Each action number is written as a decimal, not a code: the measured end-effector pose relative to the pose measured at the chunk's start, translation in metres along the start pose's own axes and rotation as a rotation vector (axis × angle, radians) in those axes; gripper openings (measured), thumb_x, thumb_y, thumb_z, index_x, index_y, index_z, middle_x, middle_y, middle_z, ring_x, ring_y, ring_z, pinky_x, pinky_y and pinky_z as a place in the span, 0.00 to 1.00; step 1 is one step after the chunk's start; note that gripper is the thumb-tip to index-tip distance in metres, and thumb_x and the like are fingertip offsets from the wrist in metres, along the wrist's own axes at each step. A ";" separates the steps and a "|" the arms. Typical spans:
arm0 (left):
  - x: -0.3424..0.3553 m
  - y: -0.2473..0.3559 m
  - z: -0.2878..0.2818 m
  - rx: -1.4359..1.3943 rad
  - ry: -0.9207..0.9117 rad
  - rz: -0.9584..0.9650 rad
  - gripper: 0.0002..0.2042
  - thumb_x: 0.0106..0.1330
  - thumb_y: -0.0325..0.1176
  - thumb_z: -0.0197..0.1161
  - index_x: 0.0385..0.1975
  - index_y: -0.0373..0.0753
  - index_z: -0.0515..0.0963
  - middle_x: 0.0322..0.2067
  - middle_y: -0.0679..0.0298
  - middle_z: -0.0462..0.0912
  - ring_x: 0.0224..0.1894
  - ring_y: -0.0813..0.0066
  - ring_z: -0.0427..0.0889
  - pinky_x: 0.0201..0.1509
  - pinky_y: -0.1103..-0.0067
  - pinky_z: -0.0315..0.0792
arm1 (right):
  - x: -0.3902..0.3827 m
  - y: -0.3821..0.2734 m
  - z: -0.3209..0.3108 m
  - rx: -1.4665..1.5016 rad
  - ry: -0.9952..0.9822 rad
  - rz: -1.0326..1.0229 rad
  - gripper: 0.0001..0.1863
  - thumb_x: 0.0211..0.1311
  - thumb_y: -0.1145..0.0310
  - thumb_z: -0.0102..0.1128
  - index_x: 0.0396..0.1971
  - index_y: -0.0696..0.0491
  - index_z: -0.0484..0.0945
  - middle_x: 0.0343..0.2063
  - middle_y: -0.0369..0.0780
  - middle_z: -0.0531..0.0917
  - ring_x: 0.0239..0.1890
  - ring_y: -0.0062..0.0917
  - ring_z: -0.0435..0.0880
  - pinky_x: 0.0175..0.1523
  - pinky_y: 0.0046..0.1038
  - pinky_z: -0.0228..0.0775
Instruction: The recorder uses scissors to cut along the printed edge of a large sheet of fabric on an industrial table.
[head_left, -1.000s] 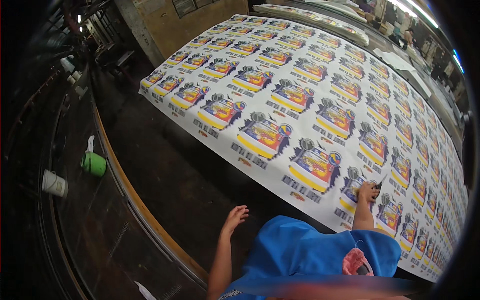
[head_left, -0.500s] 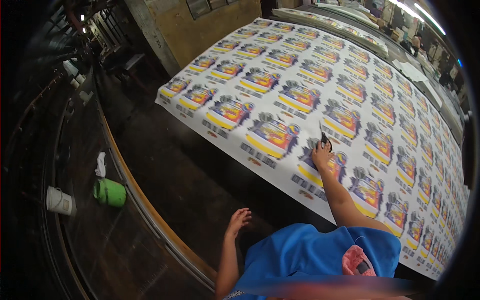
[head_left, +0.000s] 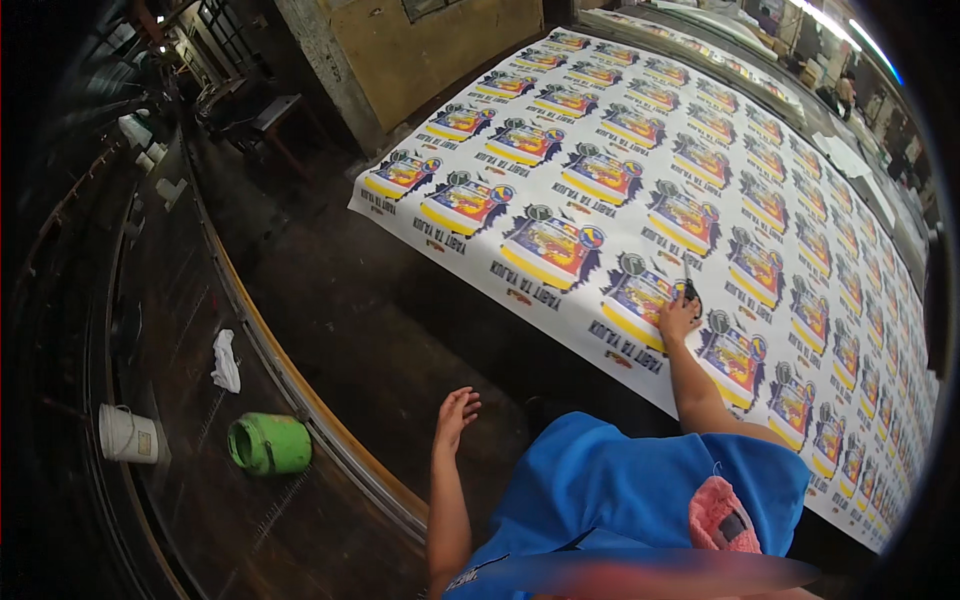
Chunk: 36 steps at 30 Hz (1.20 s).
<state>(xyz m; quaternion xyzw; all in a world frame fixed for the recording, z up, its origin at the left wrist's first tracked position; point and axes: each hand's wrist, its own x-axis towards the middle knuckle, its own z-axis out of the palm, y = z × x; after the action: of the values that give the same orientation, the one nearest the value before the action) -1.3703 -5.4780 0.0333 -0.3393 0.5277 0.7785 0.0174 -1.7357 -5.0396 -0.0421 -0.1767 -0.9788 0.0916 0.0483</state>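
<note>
A broad white printed sheet (head_left: 410, 228) with repeated colourful logos lies spread on a long table. My right hand (head_left: 678, 316) rests on it near the front edge, fingers curled over black-handled scissors (head_left: 692, 292) whose tip points away from me. My left hand (head_left: 455, 408) hangs in the air short of the sheet's edge, fingers loosely apart and holding nothing. A pink cloth (head_left: 718, 505) is on the front of my blue shirt.
At left, a long dark track table (head_left: 210, 480) bears a green container (head_left: 275, 443), a white bucket (head_left: 128, 438) and a white rag (head_left: 226, 360). More stacked sheets (head_left: 690, 45) line the far side. A wall (head_left: 380, 60) and a distant person (head_left: 843, 95) are behind.
Over the last second my right hand, with the scissors, has shifted leftward and away from me across the sheet. The view has also turned, moving the background right and down in the picture.
</note>
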 end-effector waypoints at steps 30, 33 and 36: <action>0.679 0.434 -0.096 1.161 -0.136 0.935 0.26 0.64 0.39 0.64 0.60 0.37 0.68 0.67 0.48 0.60 0.69 0.46 0.59 0.70 0.53 0.56 | 0.046 -0.573 0.125 0.162 0.127 -0.023 0.32 0.62 0.60 0.53 0.67 0.51 0.67 0.71 0.55 0.54 0.75 0.47 0.46 0.68 0.72 0.34; 0.728 0.466 -0.071 1.273 -0.169 0.898 0.28 0.65 0.41 0.62 0.63 0.38 0.65 0.71 0.51 0.56 0.73 0.47 0.53 0.70 0.43 0.49 | 0.037 -0.659 0.136 0.166 0.038 -0.014 0.32 0.64 0.59 0.51 0.70 0.47 0.63 0.71 0.55 0.53 0.75 0.49 0.47 0.67 0.74 0.32; 0.769 0.475 -0.070 1.376 -0.247 0.907 0.33 0.66 0.44 0.60 0.68 0.39 0.60 0.73 0.56 0.52 0.75 0.48 0.47 0.69 0.35 0.41 | 0.038 -0.739 0.137 0.109 0.017 -0.086 0.31 0.68 0.58 0.47 0.70 0.48 0.61 0.72 0.56 0.53 0.75 0.49 0.46 0.68 0.72 0.33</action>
<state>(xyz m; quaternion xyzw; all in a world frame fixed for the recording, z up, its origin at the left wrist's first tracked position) -2.1095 -6.0008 -0.0173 0.0805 0.9654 0.2453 -0.0365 -2.0375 -5.7290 -0.0283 -0.1324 -0.9786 0.1411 0.0702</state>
